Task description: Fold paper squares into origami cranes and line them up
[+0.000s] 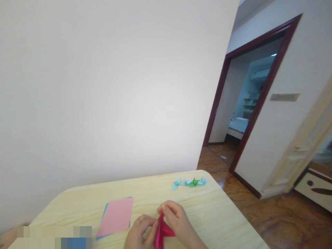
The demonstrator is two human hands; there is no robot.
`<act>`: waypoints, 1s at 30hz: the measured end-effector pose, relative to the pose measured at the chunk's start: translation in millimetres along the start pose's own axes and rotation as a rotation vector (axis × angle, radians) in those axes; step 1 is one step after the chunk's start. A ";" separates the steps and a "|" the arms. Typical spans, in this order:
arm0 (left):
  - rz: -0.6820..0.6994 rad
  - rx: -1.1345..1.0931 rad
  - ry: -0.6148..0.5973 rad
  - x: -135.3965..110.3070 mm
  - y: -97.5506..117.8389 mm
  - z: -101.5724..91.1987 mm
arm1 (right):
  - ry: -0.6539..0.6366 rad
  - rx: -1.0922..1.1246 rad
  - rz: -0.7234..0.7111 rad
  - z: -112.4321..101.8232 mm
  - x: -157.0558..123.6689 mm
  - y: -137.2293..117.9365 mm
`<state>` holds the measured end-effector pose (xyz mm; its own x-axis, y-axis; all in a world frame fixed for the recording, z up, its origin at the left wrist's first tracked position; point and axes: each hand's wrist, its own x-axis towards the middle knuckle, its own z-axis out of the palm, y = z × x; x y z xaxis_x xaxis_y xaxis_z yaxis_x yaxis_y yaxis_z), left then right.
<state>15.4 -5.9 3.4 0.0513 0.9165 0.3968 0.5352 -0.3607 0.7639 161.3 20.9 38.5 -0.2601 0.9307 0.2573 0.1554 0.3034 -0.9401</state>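
A piece of folded red paper [160, 233] is held between both hands at the front of the table. My left hand [141, 232] pinches its left side between thumb and fingers. At the top, the fingertips of my right hand [177, 221] close on its narrow point. One red flap sticks out to the right, below my right hand. The lower end of the paper runs out of the picture. To the left of my hands lies a stack of pink paper sheets [116, 216], with blue paper [105, 206] showing at its edges.
Along the table's [85, 199] far right edge sit several small folded paper figures, light blue ones [176, 183] and a green one [194, 182]. A white wall [116, 103] rises behind. On the right, a doorway with a dark red frame [259, 117] opens onto another room.
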 end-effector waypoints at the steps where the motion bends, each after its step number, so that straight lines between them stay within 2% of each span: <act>1: -0.011 -0.002 -0.002 0.3 0.4 -0.6 | -0.023 0.006 -0.007 0.1 -0.2 0.6; 4: -0.073 -0.031 -0.006 0.6 1.4 -1.3 | -0.057 -0.050 -0.019 -0.4 1.3 4.5; 7: -0.100 -0.134 0.009 1.0 0.9 -2.2 | -0.018 -0.062 0.019 -3.1 6.0 10.6; 10: 0.025 -0.190 0.007 2.2 -1.5 -4.4 | 0.007 0.009 0.036 -7.3 10.3 15.4; 13: 0.171 -0.156 -0.035 3.4 -4.3 -6.3 | 0.005 0.054 0.028 -9.3 10.6 16.6; 18: 0.252 -0.059 -0.004 5.0 -6.6 -6.4 | -0.030 0.048 0.012 -7.5 7.1 11.9; 22: 0.215 -0.013 0.065 4.6 -3.6 -7.0 | -0.068 0.033 0.017 -9.2 3.6 2.2; 26: 0.099 0.025 0.082 2.7 2.4 -8.6 | -0.115 0.006 -0.022 -11.5 -1.3 -8.9; 30: -0.002 0.003 0.112 1.5 6.3 -10.0 | -0.047 -0.161 -0.079 -8.2 -4.0 -11.1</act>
<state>10.5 -8.5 13.9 -0.0442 0.8921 0.4497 0.5376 -0.3581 0.7634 168.4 15.5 49.7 -0.3210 0.8934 0.3143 0.2828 0.4071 -0.8685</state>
